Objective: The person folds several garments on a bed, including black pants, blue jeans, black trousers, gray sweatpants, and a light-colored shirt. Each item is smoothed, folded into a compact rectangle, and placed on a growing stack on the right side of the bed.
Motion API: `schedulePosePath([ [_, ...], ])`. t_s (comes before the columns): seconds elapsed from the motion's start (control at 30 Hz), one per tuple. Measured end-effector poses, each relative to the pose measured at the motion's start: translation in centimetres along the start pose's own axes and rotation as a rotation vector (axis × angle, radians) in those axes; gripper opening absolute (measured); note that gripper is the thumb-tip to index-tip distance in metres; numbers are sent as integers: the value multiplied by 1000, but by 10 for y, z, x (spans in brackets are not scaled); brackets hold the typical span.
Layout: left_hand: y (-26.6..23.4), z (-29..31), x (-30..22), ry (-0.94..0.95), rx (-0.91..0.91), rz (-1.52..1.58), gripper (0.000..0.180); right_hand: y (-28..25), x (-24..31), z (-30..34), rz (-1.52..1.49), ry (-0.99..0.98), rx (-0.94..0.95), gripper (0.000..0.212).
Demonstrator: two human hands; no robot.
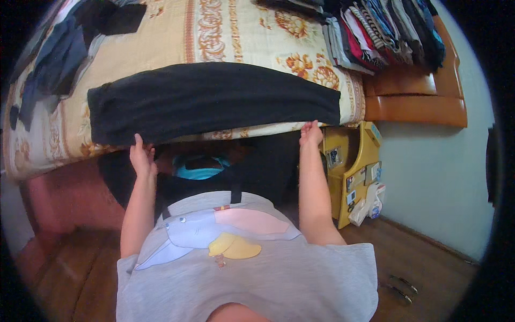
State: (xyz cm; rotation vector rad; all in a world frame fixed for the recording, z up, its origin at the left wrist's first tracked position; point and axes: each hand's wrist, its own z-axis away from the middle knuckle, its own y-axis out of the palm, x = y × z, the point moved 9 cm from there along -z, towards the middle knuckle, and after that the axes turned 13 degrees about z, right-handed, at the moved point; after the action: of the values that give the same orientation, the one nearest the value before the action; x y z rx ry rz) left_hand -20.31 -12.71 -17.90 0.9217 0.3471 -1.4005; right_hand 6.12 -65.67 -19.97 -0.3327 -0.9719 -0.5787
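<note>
Folding is under way: left hand (pixel 142 158) and right hand (pixel 310 134) each pinch the lower edge of the black garment (pixel 214 99), spread across the bed (pixel 214 32) at frame centre. Next, I judge, comes an even lift at both corners.

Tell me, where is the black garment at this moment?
In the head view, the black garment lies stretched across the near edge of the patterned bedspread, with the left hand and right hand at its lower corners.

Both hands, left hand (pixel 142 156) and right hand (pixel 310 133), grip a black garment (pixel 214 99) on the bed (pixel 225 32).
</note>
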Motion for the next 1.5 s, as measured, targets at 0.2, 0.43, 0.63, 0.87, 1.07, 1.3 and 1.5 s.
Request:
schedulePosePath([
  [0.2, 17, 1, 31, 21, 61, -133, 28, -33, 43, -64, 249, 27, -203, 32],
  [0.43, 7, -13, 24, 19, 27, 0, 20, -63, 94, -114, 528, -319, -307, 31],
  [0.63, -8, -27, 22, -6, 104, -112, 22, -72, 88, -134, 484, -186, -238, 37],
  [0.87, -5, -8, 15, 13, 2, -47, 42, -22, 142, -125, 1239, -522, -37, 51],
  [1.07, -13, -24, 5, 65, -57, 11, 47, 36, 168, -111, 1413, -961, 136, 43],
  [1.3, -31, -55, -18, 199, -18, 18, 36, 55, 175, -118, 1363, -921, 93, 42],
  [1.5, -30, -60, -13, 120, 35, 33, 30, 48, 144, -157, 1240, -408, 581, 39],
])
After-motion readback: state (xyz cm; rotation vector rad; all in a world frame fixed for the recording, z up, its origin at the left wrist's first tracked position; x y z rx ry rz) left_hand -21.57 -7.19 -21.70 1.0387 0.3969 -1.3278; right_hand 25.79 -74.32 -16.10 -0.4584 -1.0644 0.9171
